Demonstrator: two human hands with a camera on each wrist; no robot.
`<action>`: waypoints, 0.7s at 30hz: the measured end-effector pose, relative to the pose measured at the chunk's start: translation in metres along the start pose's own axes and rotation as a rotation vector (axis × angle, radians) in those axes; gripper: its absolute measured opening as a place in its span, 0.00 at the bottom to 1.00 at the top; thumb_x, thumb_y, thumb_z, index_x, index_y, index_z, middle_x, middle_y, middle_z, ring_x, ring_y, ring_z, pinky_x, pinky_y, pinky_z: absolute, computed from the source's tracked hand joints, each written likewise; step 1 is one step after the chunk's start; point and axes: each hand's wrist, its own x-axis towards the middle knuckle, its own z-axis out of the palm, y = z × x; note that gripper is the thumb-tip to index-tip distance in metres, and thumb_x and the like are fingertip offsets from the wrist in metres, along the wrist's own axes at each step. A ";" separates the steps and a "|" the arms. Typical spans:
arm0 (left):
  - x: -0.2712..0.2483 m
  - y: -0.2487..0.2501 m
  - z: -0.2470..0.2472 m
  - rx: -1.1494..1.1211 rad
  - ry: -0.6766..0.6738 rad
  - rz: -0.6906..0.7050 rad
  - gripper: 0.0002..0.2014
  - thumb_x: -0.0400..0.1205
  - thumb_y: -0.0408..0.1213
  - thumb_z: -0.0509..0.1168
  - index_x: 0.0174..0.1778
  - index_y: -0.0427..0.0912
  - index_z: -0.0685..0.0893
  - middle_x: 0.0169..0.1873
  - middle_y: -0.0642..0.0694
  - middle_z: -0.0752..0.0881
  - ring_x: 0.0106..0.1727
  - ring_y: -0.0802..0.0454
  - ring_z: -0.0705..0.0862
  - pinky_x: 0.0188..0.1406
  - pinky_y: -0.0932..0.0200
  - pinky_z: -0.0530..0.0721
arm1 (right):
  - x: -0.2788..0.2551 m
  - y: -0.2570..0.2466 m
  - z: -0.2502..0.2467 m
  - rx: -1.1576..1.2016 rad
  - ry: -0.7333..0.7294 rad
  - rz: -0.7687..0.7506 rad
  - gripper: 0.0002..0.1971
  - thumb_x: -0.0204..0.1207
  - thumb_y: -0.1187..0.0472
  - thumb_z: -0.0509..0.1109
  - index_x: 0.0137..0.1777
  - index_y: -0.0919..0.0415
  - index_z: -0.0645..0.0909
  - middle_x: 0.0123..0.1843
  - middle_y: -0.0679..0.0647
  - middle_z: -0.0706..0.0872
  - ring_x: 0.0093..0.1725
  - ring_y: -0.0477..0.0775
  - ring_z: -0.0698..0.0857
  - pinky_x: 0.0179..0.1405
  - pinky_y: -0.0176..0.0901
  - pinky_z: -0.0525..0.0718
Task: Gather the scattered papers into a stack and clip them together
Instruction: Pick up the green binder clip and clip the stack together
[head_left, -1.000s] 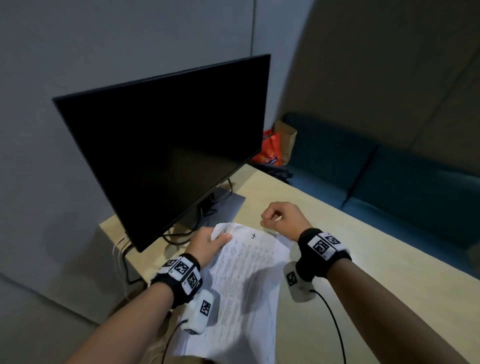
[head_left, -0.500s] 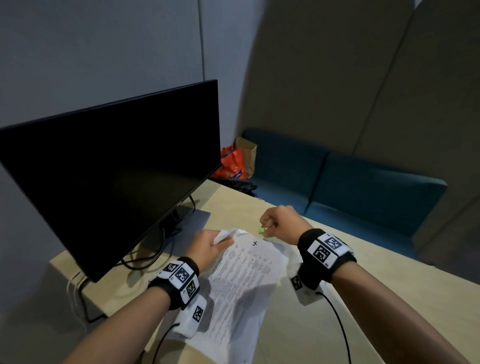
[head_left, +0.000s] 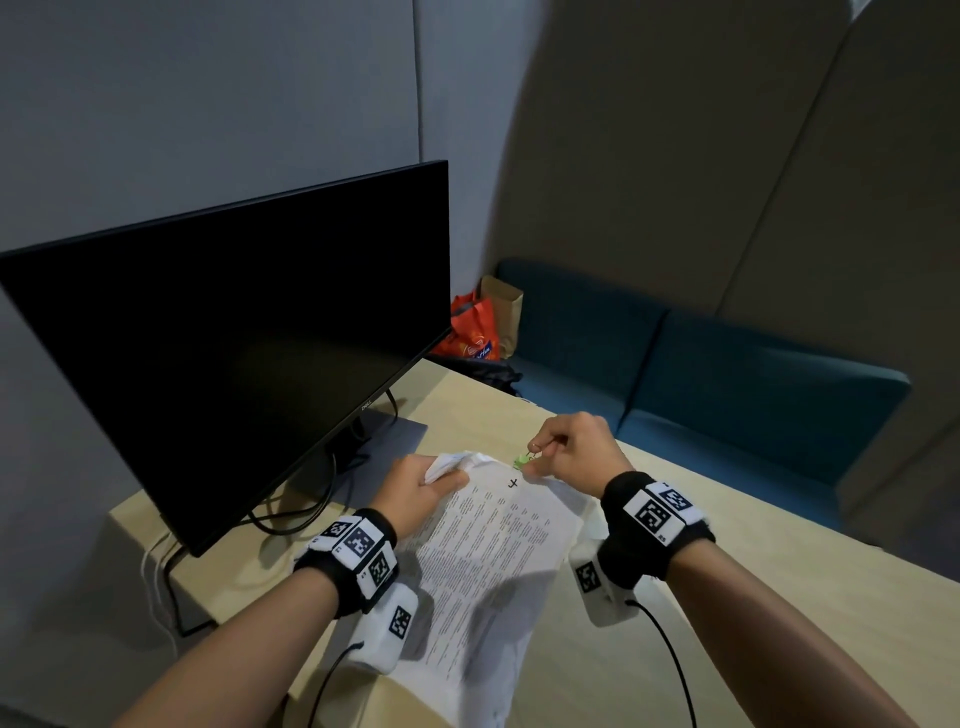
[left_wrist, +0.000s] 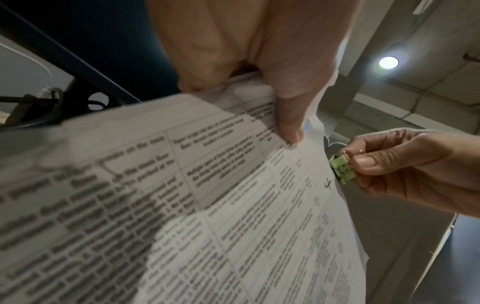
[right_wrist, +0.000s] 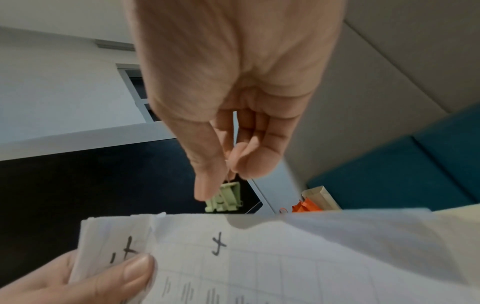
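Observation:
A stack of printed white papers (head_left: 493, 545) (left_wrist: 233, 216) (right_wrist: 272, 257) slopes up from the desk toward me. My left hand (head_left: 421, 488) (left_wrist: 272, 102) (right_wrist: 103, 275) grips its far left corner, thumb on top, and the corner is crumpled. My right hand (head_left: 566, 457) (left_wrist: 384, 162) (right_wrist: 228, 164) pinches the wire handles of a small green binder clip (head_left: 521, 460) (left_wrist: 342, 170) (right_wrist: 225, 198). The clip sits right at the papers' far edge, beside a handwritten mark (head_left: 513, 484). Whether its mouth is over the sheets I cannot tell.
A black monitor (head_left: 223, 338) stands on the light wooden desk (head_left: 753, 597) at the left, with cables behind its stand. A teal sofa (head_left: 727, 374) runs behind the desk, with an orange bag (head_left: 470, 332) and a brown paper bag at its left end.
The head view has swung, shifting the monitor leftward. My right hand has brought the green clip into sight at the papers' far edge. The left hand keeps its grip on the corner.

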 end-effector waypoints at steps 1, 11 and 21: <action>0.000 -0.001 -0.001 -0.027 0.004 -0.001 0.04 0.80 0.34 0.69 0.44 0.46 0.88 0.22 0.60 0.85 0.27 0.71 0.80 0.33 0.71 0.77 | 0.000 0.000 0.001 0.024 0.002 0.008 0.13 0.62 0.72 0.80 0.29 0.54 0.83 0.35 0.62 0.90 0.41 0.60 0.90 0.44 0.47 0.88; -0.003 -0.009 -0.005 -0.033 -0.030 0.018 0.04 0.79 0.36 0.70 0.42 0.44 0.90 0.16 0.63 0.81 0.21 0.68 0.74 0.23 0.75 0.69 | -0.001 0.002 0.006 0.138 -0.081 -0.041 0.15 0.63 0.73 0.81 0.27 0.56 0.81 0.31 0.52 0.85 0.34 0.52 0.86 0.30 0.27 0.83; -0.005 -0.006 -0.006 0.027 -0.064 0.000 0.12 0.79 0.39 0.71 0.28 0.47 0.83 0.24 0.54 0.78 0.29 0.55 0.72 0.30 0.60 0.69 | 0.004 -0.001 -0.001 0.058 -0.232 -0.072 0.14 0.64 0.69 0.82 0.26 0.54 0.82 0.30 0.51 0.87 0.20 0.33 0.80 0.24 0.25 0.79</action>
